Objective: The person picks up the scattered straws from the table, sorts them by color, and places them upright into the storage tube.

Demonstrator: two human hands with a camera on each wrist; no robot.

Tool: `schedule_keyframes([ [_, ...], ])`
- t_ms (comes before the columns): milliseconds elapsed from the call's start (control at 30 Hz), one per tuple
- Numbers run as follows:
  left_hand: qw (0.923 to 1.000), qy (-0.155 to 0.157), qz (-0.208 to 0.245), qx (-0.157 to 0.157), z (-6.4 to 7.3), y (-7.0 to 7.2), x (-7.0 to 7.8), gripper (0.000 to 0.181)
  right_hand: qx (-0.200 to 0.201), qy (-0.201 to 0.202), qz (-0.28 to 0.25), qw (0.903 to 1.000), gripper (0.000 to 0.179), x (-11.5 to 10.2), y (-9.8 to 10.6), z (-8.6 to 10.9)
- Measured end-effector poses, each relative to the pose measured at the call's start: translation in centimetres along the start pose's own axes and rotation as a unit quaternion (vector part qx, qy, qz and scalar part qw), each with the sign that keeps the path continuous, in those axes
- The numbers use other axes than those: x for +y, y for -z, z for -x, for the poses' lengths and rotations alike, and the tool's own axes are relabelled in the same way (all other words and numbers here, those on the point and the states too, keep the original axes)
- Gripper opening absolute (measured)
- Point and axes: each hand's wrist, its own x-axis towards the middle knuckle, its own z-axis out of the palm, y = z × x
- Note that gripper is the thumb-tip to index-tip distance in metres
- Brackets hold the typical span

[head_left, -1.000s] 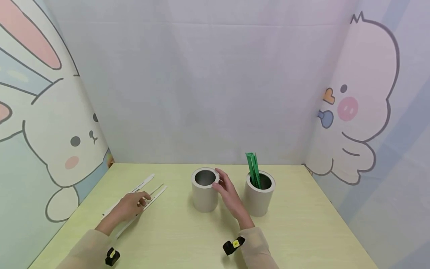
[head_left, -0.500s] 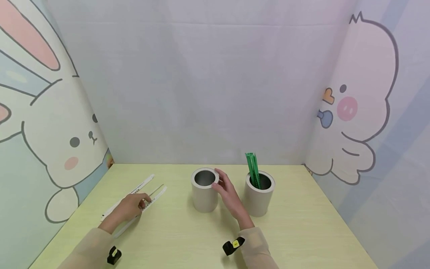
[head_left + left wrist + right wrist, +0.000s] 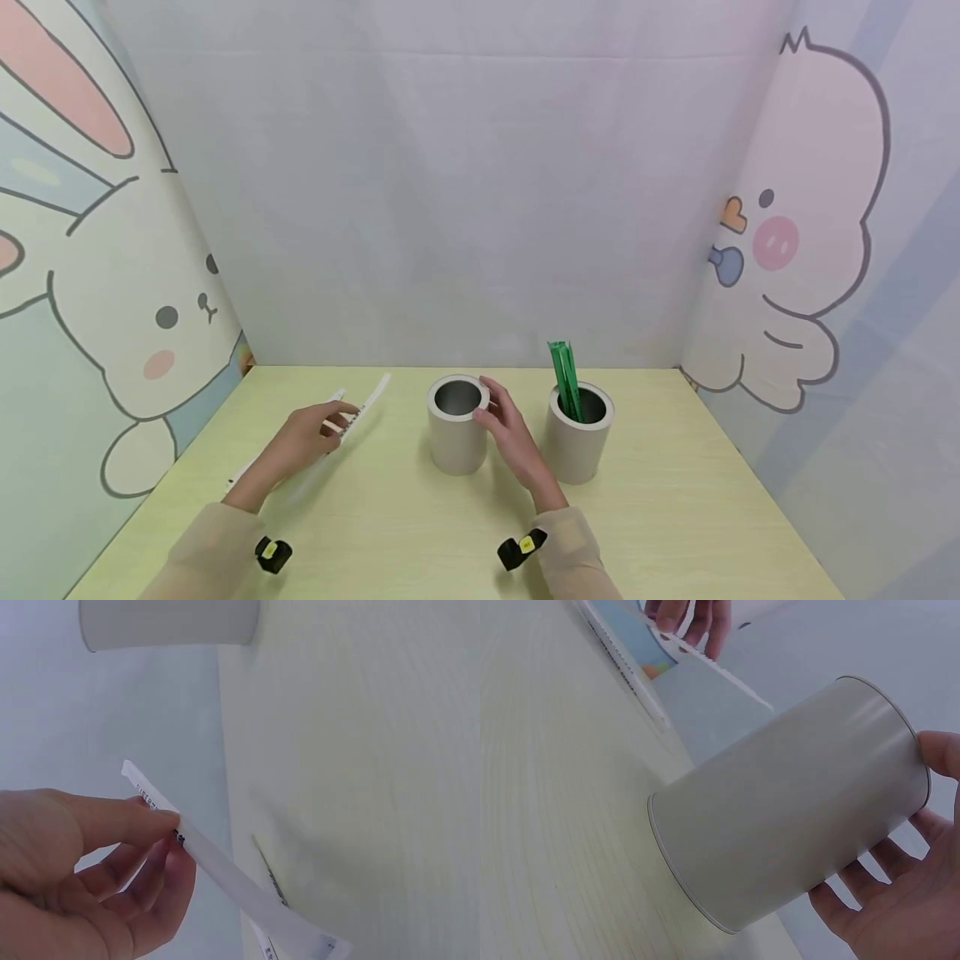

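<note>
My left hand [image 3: 303, 437] pinches a long, slim white paper-wrapped stick [image 3: 369, 404] with black print, between thumb and fingers. Raised above the table, the stick slants up to the right; the left wrist view shows its flat wrapper [image 3: 240, 885] close. Another white wrapped stick [image 3: 242, 475] lies on the table, partly hidden behind that hand. My right hand [image 3: 517, 437] holds a pale grey cylindrical cup [image 3: 457, 446] by its right side, thumb at the rim and fingers around the wall, as the right wrist view also shows. This cup stands upright, its visible dark interior without sticks.
To the right of that hand stands a second grey cup [image 3: 576, 454], with several green wrapped sticks [image 3: 566, 379] leaning in it. The pale wood table [image 3: 675, 508] ends at a plain curtain [image 3: 465, 208] behind, with cartoon-printed cloth on both sides.
My left hand has lifted one white wrapped stick off the table and moved up and slightly right with it. My right hand and both cups have stayed in place.
</note>
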Motion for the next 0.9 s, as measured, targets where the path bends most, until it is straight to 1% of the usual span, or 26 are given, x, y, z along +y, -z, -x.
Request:
schedule_keyframes([
  [167, 0.9994, -0.009, 0.021, 0.028, -1.1, -0.1, 2.6, 0.047, 0.000, -0.001, 0.000, 1.0000, 0.062, 0.1, 0.0, 0.0],
  [400, 0.9958, -0.012, 0.042, 0.080, -2.8, -0.7, 5.8, 0.052, -0.001, 0.002, 0.001, 1.0000, 0.061, 0.1, 0.1, 0.0],
  [567, 0.9895, -0.023, 0.085, 0.115, -3.8, -1.1, 8.4, 0.054, -0.001, 0.000, 0.001, 1.0000, 0.062, 0.0, 0.1, 0.0],
  [700, 0.9849, -0.021, 0.111, 0.131, -4.5, -1.4, 10.2, 0.054, -0.003, 0.000, 0.000, 1.0000, 0.061, 0.1, 0.1, 0.0],
  [800, 0.9813, -0.024, 0.128, 0.141, -5.0, -1.4, 11.2, 0.054, -0.003, 0.002, 0.004, 1.0000, 0.061, 0.0, 0.1, 0.1],
  [900, 0.9736, -0.041, 0.160, 0.158, -5.4, -1.5, 12.0, 0.055, -0.005, 0.005, 0.005, 1.0000, 0.061, 0.0, 0.1, 0.1],
])
